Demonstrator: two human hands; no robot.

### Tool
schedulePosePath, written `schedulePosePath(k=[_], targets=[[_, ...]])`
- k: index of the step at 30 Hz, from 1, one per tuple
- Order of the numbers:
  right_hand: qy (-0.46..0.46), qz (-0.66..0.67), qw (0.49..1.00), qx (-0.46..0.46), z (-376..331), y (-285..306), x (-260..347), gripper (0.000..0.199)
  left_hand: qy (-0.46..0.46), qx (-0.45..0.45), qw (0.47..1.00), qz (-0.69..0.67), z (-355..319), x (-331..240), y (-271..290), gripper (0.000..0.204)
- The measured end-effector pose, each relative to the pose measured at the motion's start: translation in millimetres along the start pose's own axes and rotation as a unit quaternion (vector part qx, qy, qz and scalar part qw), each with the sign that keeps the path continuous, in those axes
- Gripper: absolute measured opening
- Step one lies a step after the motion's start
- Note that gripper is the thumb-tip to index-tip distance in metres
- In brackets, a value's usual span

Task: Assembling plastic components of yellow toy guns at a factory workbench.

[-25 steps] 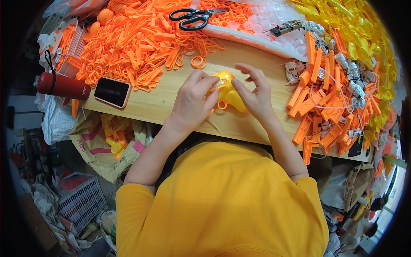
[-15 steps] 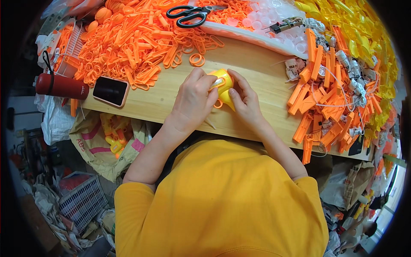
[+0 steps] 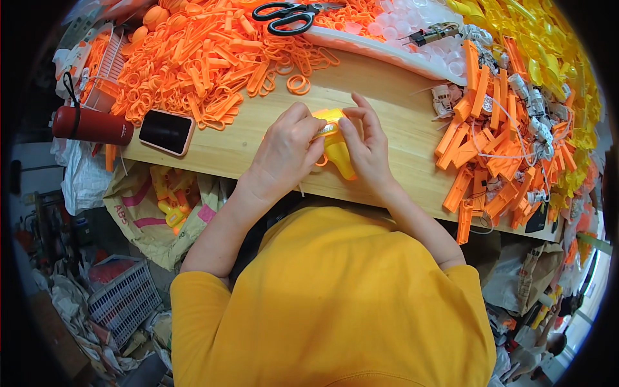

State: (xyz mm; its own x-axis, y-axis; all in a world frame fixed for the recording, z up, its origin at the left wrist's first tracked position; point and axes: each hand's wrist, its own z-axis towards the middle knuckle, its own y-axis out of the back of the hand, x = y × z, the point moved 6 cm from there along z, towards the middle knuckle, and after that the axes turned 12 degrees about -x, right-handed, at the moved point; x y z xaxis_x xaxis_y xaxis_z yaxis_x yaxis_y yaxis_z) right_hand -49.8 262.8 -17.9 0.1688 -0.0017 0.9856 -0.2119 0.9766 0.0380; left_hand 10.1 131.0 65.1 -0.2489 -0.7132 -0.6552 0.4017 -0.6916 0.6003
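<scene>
Between my hands, over the near edge of the wooden table, is a yellow plastic toy gun (image 3: 341, 157). It has an oval label on its upper part and an orange ring at its side. My left hand (image 3: 284, 145) is closed around the left end, its fingertips hiding that part. The thumb of my right hand (image 3: 369, 145) presses the toy by the label, while the index finger is raised and bent away. A loose orange ring (image 3: 298, 84) lies just beyond my hands.
Orange parts (image 3: 187, 58) heap up far left, with black-handled scissors (image 3: 290, 18) on top. A phone (image 3: 166, 132) and red bottle (image 3: 93, 125) lie left. A tray (image 3: 387, 53) holds clear cups. Orange housings with wires (image 3: 496, 148) crowd the right. A sack (image 3: 151, 222) hangs below left.
The toy gun has turned slightly, its handle now pointing more toward me. My right hand's fingers have lifted off its far side, and the thumb has moved up near the label.
</scene>
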Motion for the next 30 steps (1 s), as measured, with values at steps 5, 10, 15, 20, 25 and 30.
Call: schedulePosePath(k=[5,10,15,20,25,30], targets=[[-0.057,0.133,0.989,0.029,7,-12,-2,0.021,0.009,0.010,1.000,0.003,-1,4,4,0.019],[-0.023,0.091,0.995,0.038,5,-15,2,0.020,-0.026,-0.029,0.999,0.023,-6,20,12,0.020],[-0.020,0.065,0.996,0.051,6,-16,2,0.020,0.268,0.065,0.934,-0.226,-14,65,-2,0.028],[-0.012,0.051,0.997,0.058,4,-18,5,0.021,0.350,0.108,0.892,-0.266,-14,68,-7,0.040],[0.015,0.011,0.999,0.046,3,-16,6,0.021,0.372,0.126,0.868,-0.304,-15,72,-12,0.044],[0.015,-0.001,0.998,0.060,6,-19,7,0.020,0.426,0.154,0.820,-0.350,-18,74,-9,0.046]])
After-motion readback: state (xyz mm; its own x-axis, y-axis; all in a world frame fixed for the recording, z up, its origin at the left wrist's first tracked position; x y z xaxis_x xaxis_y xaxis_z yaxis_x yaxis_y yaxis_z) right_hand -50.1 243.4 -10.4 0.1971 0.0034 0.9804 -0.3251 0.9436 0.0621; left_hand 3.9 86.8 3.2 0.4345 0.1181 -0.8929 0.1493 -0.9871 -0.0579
